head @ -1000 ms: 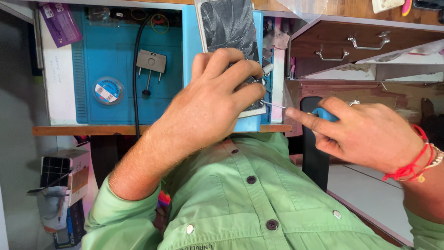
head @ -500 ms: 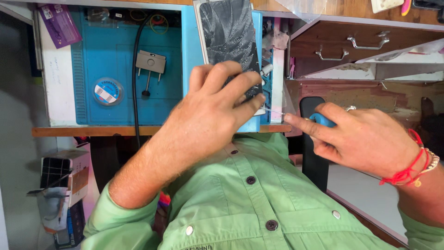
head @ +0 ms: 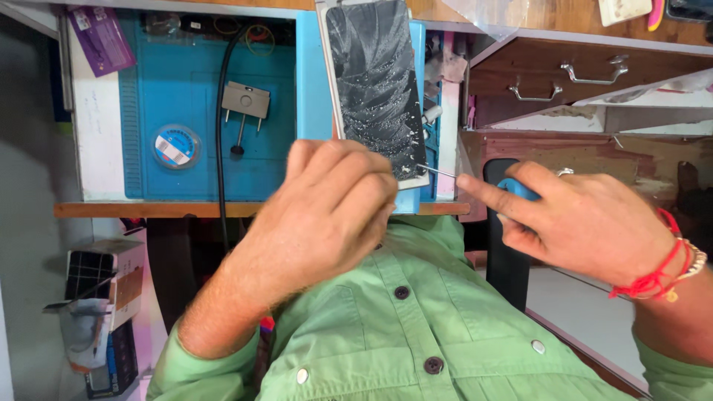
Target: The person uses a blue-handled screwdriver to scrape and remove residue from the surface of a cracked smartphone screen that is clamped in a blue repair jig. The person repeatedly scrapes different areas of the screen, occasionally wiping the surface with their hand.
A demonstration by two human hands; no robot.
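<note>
A smartphone (head: 373, 82) with a badly shattered dark screen stands lengthwise over the blue work mat (head: 193, 96). My left hand (head: 327, 215) grips the phone's near end, fingers curled over its lower edge. My right hand (head: 587, 226) holds a blue-handled tool (head: 518, 190) whose thin metal tip (head: 437, 171) touches the phone's lower right corner. A red thread band and a bracelet sit on my right wrist. My green buttoned shirt fills the bottom of the view.
On the mat lie a round blue tape roll (head: 175, 146), a small grey metal part (head: 246, 102) and a black cable (head: 220, 134). A purple packet (head: 100, 37) lies at top left. Wooden drawers with metal handles (head: 587, 70) stand at right. A box with clutter (head: 100, 297) sits below left.
My left hand has slid lower on the phone, uncovering more of the cracked screen. The tool tip has stayed at the phone's lower right corner.
</note>
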